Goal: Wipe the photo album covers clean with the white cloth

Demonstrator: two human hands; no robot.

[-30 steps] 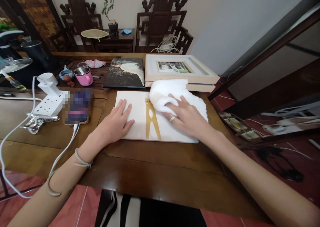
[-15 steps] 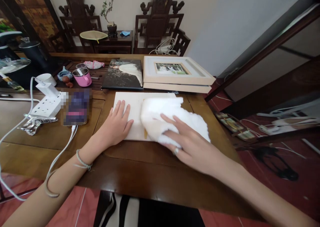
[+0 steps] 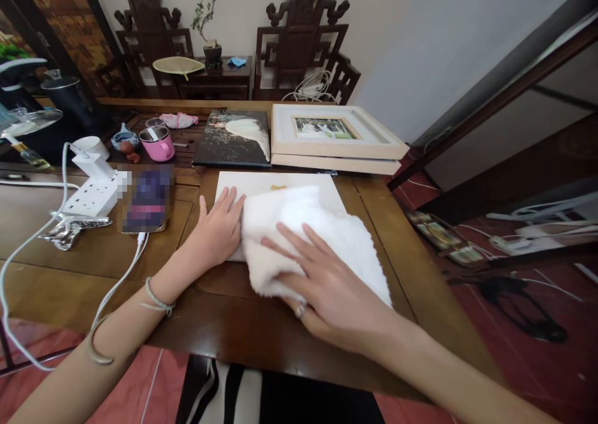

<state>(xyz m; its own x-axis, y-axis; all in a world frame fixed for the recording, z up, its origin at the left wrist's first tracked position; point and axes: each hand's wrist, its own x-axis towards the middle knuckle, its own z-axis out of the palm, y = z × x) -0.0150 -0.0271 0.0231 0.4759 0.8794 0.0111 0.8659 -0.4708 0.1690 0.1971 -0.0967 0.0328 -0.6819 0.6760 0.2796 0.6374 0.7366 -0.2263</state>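
A white towel (image 3: 348,240) lies bunched over a flat pale panel (image 3: 233,181) on the table. My right hand (image 3: 327,287) holds the towel and presses it down, its fingers spread across the top. A ring sits on one of its fingers. Towel and hand hide most of the panel's middle and right front. My left hand (image 3: 219,225) rests open on the panel's left edge, close beside the towel. A small yellow piece (image 3: 278,187) shows near the panel's far edge; I cannot make out what it is.
Behind the panel lie a dark picture panel (image 3: 233,141) and stacked pale picture frames (image 3: 336,150). On the left are a pink mug (image 3: 157,145), a white power strip (image 3: 100,190) and a blurred phone (image 3: 148,200) with a cable. The table's right edge runs past the towel.
My right hand has drawn the towel leftward and nearer to me, up against my left hand. The yellow piece's far end now shows. My left hand stays at the panel's left side.
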